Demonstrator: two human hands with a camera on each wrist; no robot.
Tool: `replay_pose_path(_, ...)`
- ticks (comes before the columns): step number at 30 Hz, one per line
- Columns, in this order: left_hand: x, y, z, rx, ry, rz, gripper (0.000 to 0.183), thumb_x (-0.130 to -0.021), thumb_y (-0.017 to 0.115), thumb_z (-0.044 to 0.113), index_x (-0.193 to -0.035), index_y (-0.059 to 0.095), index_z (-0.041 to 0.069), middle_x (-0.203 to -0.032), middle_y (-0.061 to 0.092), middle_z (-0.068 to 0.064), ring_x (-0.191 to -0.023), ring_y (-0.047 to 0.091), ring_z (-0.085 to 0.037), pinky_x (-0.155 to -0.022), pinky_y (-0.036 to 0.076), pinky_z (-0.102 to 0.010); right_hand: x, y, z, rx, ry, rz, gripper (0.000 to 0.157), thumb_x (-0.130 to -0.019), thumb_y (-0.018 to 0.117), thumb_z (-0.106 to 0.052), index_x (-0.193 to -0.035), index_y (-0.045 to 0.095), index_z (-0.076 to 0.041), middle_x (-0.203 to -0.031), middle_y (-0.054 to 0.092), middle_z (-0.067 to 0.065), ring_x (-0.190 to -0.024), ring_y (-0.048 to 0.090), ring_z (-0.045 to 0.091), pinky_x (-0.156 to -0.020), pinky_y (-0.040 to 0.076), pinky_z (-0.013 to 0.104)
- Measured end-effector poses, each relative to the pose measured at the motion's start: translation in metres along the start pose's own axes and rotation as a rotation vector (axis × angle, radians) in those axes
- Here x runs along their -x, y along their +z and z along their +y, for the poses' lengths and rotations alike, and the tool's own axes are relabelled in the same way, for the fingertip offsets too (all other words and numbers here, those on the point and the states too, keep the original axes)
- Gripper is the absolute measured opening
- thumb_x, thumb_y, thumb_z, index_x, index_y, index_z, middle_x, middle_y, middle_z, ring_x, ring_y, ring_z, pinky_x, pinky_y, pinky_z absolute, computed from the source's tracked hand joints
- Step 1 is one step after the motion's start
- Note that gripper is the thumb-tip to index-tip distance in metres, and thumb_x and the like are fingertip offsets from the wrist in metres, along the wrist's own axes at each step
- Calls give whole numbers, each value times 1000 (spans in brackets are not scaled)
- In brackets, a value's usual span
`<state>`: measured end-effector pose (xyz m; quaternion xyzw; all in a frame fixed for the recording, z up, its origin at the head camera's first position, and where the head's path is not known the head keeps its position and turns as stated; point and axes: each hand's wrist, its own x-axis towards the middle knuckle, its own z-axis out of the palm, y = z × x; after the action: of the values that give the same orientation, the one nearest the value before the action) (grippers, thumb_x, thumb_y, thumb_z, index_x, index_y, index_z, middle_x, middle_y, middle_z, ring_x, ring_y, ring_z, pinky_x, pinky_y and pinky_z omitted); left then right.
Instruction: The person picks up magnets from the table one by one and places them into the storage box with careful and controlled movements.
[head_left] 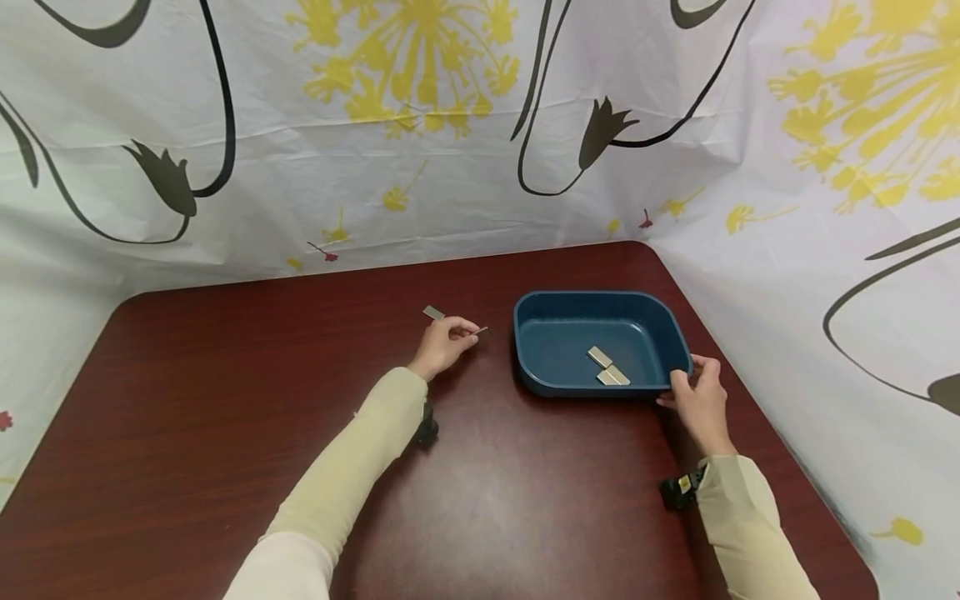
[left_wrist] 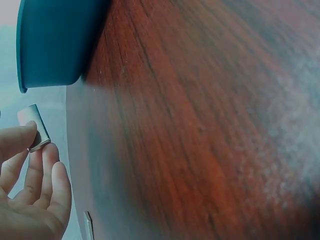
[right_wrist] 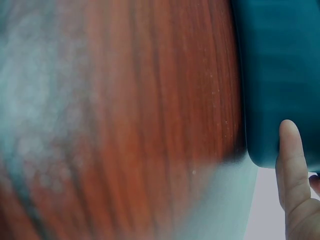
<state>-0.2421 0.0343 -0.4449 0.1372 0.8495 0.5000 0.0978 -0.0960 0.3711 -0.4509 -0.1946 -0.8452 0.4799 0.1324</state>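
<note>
My left hand (head_left: 441, 346) is above the table, left of a dark blue rectangular tub. Its thumb and fingertips pinch a small flat metallic rectangular piece (left_wrist: 40, 125). A similar loose piece (head_left: 432, 312) lies on the table just beyond that hand. The blue tub (head_left: 585, 392) stands upright, with 3 more pieces (head_left: 599, 357) close together on its floor. My right hand (head_left: 701, 404) holds the tub's near right corner. In the right wrist view one finger (right_wrist: 292, 155) lies along the outer wall; the other fingers are mostly hidden.
The dark red wood-grain table (head_left: 225, 400) has rounded far corners. A white flower-printed cloth (head_left: 450, 183) hangs behind it and along its sides. Small dark cameras sit on both wrists.
</note>
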Motion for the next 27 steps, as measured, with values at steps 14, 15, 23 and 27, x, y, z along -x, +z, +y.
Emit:
replay_pose_path(14,5,2,2,21,85,66,14,-82,63,12,-94,66,7,-89,62,-6,-76,57,-18,-68,46,-28,0,0,0,-4,8,5,42,-90,32,-16,-127,24,1,-113,39,23,-58,57,5,-53,51,23)
replay_pose_path(15,5,2,3,22,85,69,14,-82,63,12,-94,66,6,-89,63,-6,-76,57,-18,-68,46,-28,0,0,0,-3,9,4,42,-90,32,-16,-127,23,1,-113,39,23,-58,57,5,-53,51,24)
replay_pose_path(23,9,4,6,69,78,83,14,-81,64,12,-94,66,5,-85,62,-6,-75,58,-18,-66,46,-26,0,1,0,-13,23,8,42,-89,32,-15,-127,24,1,-113,39,24,-56,57,4,-54,51,25)
replay_pose_path(27,11,6,5,106,75,71,15,-81,64,10,-94,66,3,-84,62,-6,-74,58,-18,-64,46,-26,-1,1,0,-15,23,8,42,-89,32,-16,-127,24,1,-113,39,24,-56,57,4,-54,51,25)
